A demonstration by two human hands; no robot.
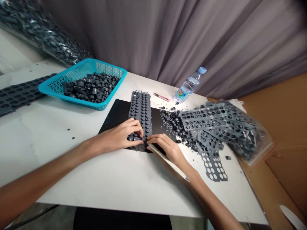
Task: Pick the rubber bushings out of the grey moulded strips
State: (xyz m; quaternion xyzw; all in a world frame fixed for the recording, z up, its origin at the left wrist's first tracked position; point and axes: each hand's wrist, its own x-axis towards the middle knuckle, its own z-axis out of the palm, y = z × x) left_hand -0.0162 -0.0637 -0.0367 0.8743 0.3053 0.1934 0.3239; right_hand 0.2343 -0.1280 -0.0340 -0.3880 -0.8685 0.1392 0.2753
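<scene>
A grey rubber sheet studded with small round parts (141, 110) lies on a black mat (120, 113) in the middle of the white table. My left hand (123, 134) rests on the sheet's near end, its fingers curled and pressing the parts there. My right hand (165, 147) sits just to the right, pinching a thin pale blade-like tool (168, 161) whose tip touches the sheet's near corner. The tool's handle runs back under my wrist.
A turquoise basket (55, 88) holds several loose grey rings at the left. Punched-out grey sheets (216, 127) and loose rings are heaped at the right, partly in a clear bag. A water bottle (188, 86) and pink snips (161, 96) lie behind. Curtain at back.
</scene>
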